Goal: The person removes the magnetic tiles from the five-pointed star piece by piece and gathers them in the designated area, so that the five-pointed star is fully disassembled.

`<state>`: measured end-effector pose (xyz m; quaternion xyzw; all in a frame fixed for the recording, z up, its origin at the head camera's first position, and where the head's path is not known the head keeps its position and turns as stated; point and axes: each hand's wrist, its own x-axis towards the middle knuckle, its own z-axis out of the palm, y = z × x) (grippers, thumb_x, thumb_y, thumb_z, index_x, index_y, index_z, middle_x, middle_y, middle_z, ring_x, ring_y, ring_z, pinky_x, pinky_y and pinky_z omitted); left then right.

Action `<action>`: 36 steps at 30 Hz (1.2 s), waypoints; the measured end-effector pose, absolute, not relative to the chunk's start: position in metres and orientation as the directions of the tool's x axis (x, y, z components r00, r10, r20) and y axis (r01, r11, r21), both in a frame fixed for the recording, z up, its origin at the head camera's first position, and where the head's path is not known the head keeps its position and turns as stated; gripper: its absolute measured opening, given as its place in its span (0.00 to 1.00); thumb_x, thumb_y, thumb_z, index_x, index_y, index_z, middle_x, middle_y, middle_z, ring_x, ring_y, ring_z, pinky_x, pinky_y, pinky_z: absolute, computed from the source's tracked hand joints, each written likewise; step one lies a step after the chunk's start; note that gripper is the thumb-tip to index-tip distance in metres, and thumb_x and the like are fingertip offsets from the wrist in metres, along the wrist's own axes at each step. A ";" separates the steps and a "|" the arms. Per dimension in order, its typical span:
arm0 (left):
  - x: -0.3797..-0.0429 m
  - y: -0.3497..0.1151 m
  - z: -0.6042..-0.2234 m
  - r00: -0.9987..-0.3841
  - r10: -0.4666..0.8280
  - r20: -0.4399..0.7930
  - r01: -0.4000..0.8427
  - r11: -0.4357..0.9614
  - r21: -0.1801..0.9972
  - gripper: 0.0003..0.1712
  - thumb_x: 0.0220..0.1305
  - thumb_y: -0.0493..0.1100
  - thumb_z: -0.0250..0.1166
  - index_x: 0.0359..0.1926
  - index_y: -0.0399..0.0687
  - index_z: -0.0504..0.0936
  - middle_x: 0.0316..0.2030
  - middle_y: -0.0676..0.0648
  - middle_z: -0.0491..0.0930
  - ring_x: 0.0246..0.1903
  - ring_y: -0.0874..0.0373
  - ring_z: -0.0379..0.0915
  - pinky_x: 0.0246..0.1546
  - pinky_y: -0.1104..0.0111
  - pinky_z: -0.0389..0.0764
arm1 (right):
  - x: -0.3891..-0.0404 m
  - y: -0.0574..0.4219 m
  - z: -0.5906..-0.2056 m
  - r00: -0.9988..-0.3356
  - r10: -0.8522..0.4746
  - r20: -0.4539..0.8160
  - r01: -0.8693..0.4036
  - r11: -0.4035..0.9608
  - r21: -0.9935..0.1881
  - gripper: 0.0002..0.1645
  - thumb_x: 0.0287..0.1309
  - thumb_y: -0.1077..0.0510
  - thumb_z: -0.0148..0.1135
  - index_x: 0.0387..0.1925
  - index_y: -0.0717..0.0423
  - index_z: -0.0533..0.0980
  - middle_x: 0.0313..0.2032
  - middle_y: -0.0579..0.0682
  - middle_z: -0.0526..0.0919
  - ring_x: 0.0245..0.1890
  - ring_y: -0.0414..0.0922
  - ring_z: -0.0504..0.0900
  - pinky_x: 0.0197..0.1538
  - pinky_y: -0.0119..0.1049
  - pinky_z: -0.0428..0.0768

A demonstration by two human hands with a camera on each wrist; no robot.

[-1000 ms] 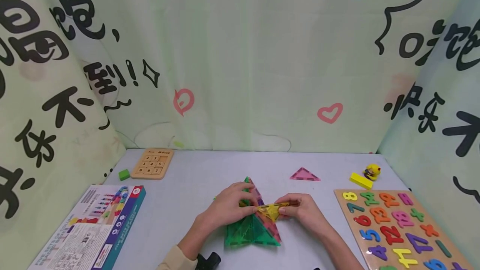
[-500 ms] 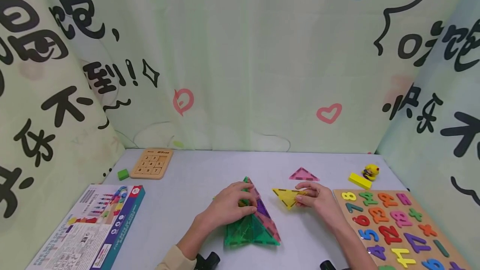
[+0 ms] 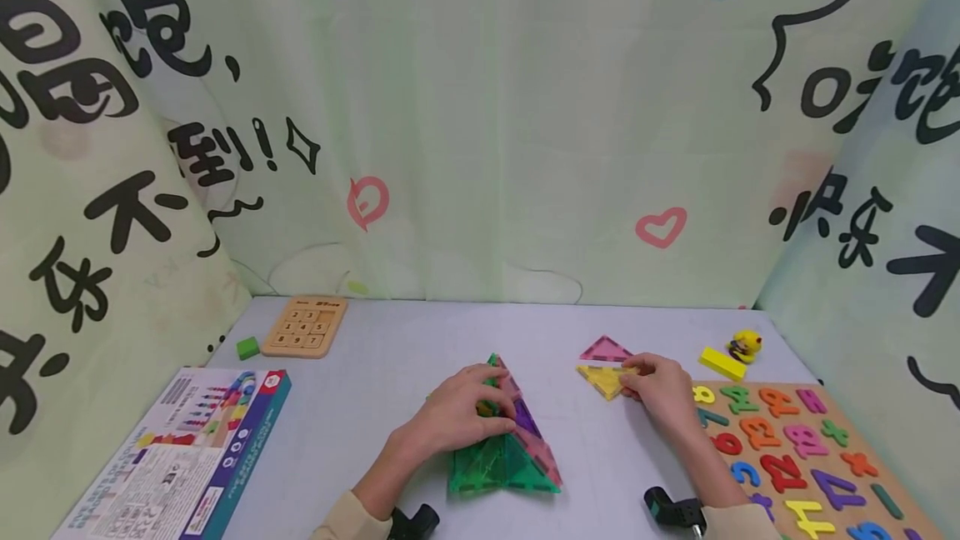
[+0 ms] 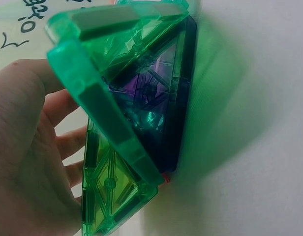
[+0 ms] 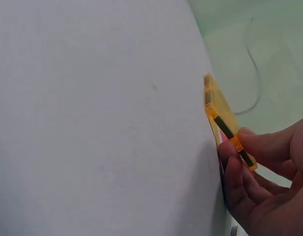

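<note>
A pyramid-like structure of see-through magnetic tiles (image 3: 501,467), green with pink and purple along its right side, stands mid-table. My left hand (image 3: 467,408) grips its upper part. In the left wrist view, the fingers (image 4: 70,142) curl behind the green tile frame (image 4: 107,118), whose tiles enclose a purple triangle (image 4: 151,91). To the right, my right hand (image 3: 660,390) pinches a yellow triangular tile (image 3: 597,377) by one corner. In the right wrist view this tile is tilted, held between thumb and fingers low over the table. A pink triangular tile (image 3: 604,348) lies just behind it.
On the left lie a printed box (image 3: 180,448), a wooden number board (image 3: 306,327) and a green block (image 3: 247,347). A board of coloured numbers (image 3: 817,448) lies at right, partly under the right forearm. Behind it are a yellow block (image 3: 722,363) and a small yellow figure (image 3: 745,345).
My right hand has carried the yellow triangular tile away from the structure, rightward and back, to near the pink tile. The left hand has kept its grip in the same place.
</note>
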<state>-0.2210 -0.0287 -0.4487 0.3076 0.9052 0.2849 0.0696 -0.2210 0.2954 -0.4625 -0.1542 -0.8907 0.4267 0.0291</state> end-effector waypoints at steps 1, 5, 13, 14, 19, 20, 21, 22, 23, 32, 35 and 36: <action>-0.221 -0.028 -0.449 -0.801 0.597 0.049 0.517 0.648 0.559 0.04 0.62 0.60 0.67 0.35 0.73 0.86 0.69 0.55 0.69 0.74 0.52 0.57 0.70 0.47 0.64 | -0.222 0.296 -0.462 -0.952 0.298 -0.071 0.248 0.611 -0.752 0.19 0.65 0.58 0.63 0.55 0.63 0.78 0.45 0.62 0.79 0.31 0.45 0.79 0.33 0.25 0.79; -0.220 -0.027 -0.450 -0.802 0.596 0.050 0.514 0.644 0.567 0.04 0.62 0.59 0.67 0.35 0.73 0.87 0.69 0.56 0.69 0.74 0.52 0.57 0.70 0.46 0.64 | -0.224 0.300 -0.462 -0.954 0.297 -0.024 0.235 0.700 -0.674 0.21 0.63 0.58 0.64 0.55 0.64 0.78 0.46 0.65 0.77 0.38 0.51 0.75 0.35 0.29 0.74; -0.219 -0.027 -0.449 -0.800 0.596 0.065 0.519 0.635 0.573 0.05 0.62 0.59 0.68 0.36 0.72 0.87 0.69 0.56 0.70 0.73 0.52 0.57 0.70 0.47 0.64 | -0.215 0.292 -0.456 -0.960 0.280 0.025 0.200 0.744 -0.638 0.22 0.62 0.59 0.64 0.57 0.62 0.77 0.50 0.65 0.75 0.45 0.55 0.72 0.40 0.37 0.77; -0.219 -0.027 -0.449 -0.800 0.596 0.067 0.519 0.634 0.573 0.04 0.62 0.59 0.68 0.36 0.71 0.87 0.69 0.56 0.70 0.73 0.52 0.57 0.70 0.47 0.65 | -0.213 0.289 -0.455 -0.963 0.269 0.028 0.189 0.743 -0.642 0.22 0.62 0.59 0.64 0.57 0.62 0.77 0.50 0.65 0.75 0.45 0.55 0.73 0.40 0.37 0.78; -0.220 -0.028 -0.450 -0.798 0.599 0.068 0.522 0.631 0.573 0.04 0.62 0.58 0.68 0.35 0.71 0.87 0.68 0.55 0.70 0.73 0.52 0.58 0.70 0.47 0.65 | -0.199 0.271 -0.448 -0.987 0.160 0.016 0.108 0.732 -0.673 0.17 0.63 0.58 0.64 0.52 0.59 0.80 0.43 0.56 0.82 0.41 0.48 0.77 0.38 0.32 0.78; -0.220 -0.028 -0.450 -0.798 0.599 0.068 0.523 0.631 0.574 0.04 0.62 0.58 0.68 0.35 0.71 0.87 0.69 0.55 0.70 0.73 0.52 0.58 0.70 0.47 0.65 | -0.197 0.266 -0.447 -0.992 0.125 -0.004 0.093 0.718 -0.690 0.16 0.62 0.58 0.65 0.50 0.58 0.81 0.40 0.54 0.83 0.38 0.47 0.78 0.37 0.31 0.78; -0.221 -0.028 -0.450 -0.797 0.600 0.069 0.524 0.631 0.573 0.04 0.62 0.59 0.68 0.35 0.71 0.87 0.69 0.55 0.70 0.73 0.52 0.58 0.70 0.47 0.65 | -0.194 0.261 -0.446 -0.996 0.081 -0.036 0.082 0.695 -0.714 0.15 0.62 0.57 0.65 0.49 0.57 0.81 0.38 0.52 0.84 0.36 0.45 0.78 0.35 0.31 0.78; -0.221 -0.028 -0.450 -0.798 0.599 0.070 0.524 0.631 0.572 0.05 0.62 0.59 0.67 0.36 0.71 0.87 0.69 0.55 0.70 0.73 0.52 0.58 0.70 0.47 0.64 | -0.191 0.256 -0.445 -0.997 0.018 -0.070 0.064 0.668 -0.741 0.15 0.63 0.56 0.65 0.49 0.57 0.81 0.36 0.51 0.84 0.34 0.44 0.79 0.35 0.31 0.78; -0.222 -0.028 -0.450 -0.799 0.598 0.070 0.523 0.633 0.571 0.05 0.62 0.59 0.67 0.36 0.71 0.87 0.69 0.55 0.70 0.73 0.52 0.58 0.70 0.47 0.64 | -0.188 0.250 -0.444 -0.993 -0.051 -0.109 0.051 0.640 -0.767 0.16 0.63 0.55 0.65 0.50 0.58 0.81 0.35 0.50 0.85 0.33 0.44 0.79 0.34 0.32 0.78; -0.223 -0.029 -0.452 -0.810 0.582 0.070 0.512 0.645 0.567 0.05 0.62 0.59 0.67 0.36 0.71 0.87 0.68 0.54 0.70 0.73 0.51 0.59 0.68 0.44 0.66 | -0.168 0.214 -0.441 -0.875 -0.328 -0.356 0.173 0.476 -0.862 0.29 0.61 0.49 0.67 0.58 0.63 0.74 0.28 0.47 0.85 0.27 0.42 0.82 0.33 0.37 0.83; -0.223 -0.029 -0.452 -0.810 0.581 0.074 0.511 0.640 0.573 0.04 0.62 0.59 0.68 0.35 0.72 0.87 0.68 0.55 0.70 0.73 0.52 0.59 0.68 0.45 0.66 | -0.165 0.210 -0.445 -0.867 -0.308 -0.392 0.250 0.413 -0.876 0.30 0.60 0.51 0.68 0.58 0.63 0.73 0.25 0.47 0.85 0.25 0.41 0.81 0.33 0.36 0.84; -0.223 -0.029 -0.453 -0.809 0.583 0.076 0.515 0.640 0.570 0.04 0.62 0.59 0.68 0.35 0.72 0.87 0.68 0.55 0.70 0.73 0.52 0.59 0.69 0.45 0.66 | -0.165 0.210 -0.447 -0.864 -0.309 -0.399 0.270 0.385 -0.883 0.31 0.60 0.51 0.68 0.59 0.64 0.72 0.25 0.47 0.85 0.25 0.40 0.81 0.33 0.36 0.85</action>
